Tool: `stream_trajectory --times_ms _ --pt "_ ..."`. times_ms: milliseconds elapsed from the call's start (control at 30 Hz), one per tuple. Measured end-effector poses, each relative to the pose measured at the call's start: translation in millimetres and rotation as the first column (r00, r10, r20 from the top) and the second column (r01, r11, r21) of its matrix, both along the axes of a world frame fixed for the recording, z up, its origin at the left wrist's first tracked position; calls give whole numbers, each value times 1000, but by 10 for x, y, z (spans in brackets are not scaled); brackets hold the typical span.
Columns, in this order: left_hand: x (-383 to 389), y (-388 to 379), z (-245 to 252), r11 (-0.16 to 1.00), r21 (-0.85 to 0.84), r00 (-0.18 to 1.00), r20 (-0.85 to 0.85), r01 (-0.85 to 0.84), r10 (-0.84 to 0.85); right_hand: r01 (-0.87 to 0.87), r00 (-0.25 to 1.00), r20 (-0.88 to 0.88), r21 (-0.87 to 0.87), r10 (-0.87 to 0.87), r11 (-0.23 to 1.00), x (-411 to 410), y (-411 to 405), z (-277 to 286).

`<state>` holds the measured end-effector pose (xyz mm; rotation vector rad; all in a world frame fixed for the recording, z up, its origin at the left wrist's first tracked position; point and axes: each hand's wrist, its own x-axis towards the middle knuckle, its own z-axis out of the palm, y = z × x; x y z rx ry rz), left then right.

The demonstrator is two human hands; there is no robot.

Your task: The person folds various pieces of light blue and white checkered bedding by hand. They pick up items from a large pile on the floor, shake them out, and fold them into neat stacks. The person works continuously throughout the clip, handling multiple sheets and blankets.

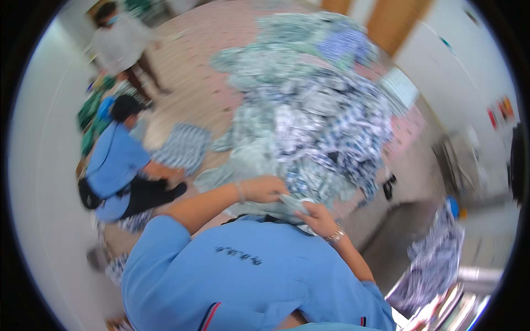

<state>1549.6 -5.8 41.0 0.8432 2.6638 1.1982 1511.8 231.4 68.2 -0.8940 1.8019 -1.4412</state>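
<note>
My left hand [263, 189], with a bracelet at the wrist, pinches the edge of a pale green cloth [271, 209] in front of my waist. On the cloth's other side, my right hand [319, 219], wearing a metal watch, grips it between thumb and fingers. Part of the cloth is hidden by my body, and blur leaves its exact kind unclear. Just beyond my hands spreads a big heap of loose fabric [252, 159] on the floor, pale green nearest me. Blue-and-white checked cloths [348, 132] lie crumpled over its middle and right.
A person in a blue shirt [116, 159] sits low at left beside a folded checked cloth [184, 147]. Another person [120, 43] stands farther back. At right are a flat pale stack [398, 91], black footwear [388, 187] and a purplish cloth bundle [432, 260].
</note>
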Motion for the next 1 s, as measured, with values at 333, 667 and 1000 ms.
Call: stream_trajectory --times_ms 333,667,1000 --pt "-706 673 -383 916 36 898 182 401 -400 8 973 -231 -68 -24 998 271 927 825" --pt "-1080 -58 -1084 878 -394 909 404 271 -100 387 892 -275 51 -360 921 195 1189 714" --pt "2019 -1167 -1459 787 -617 547 662 12 512 -88 989 -118 32 91 996 -191 -141 -612"
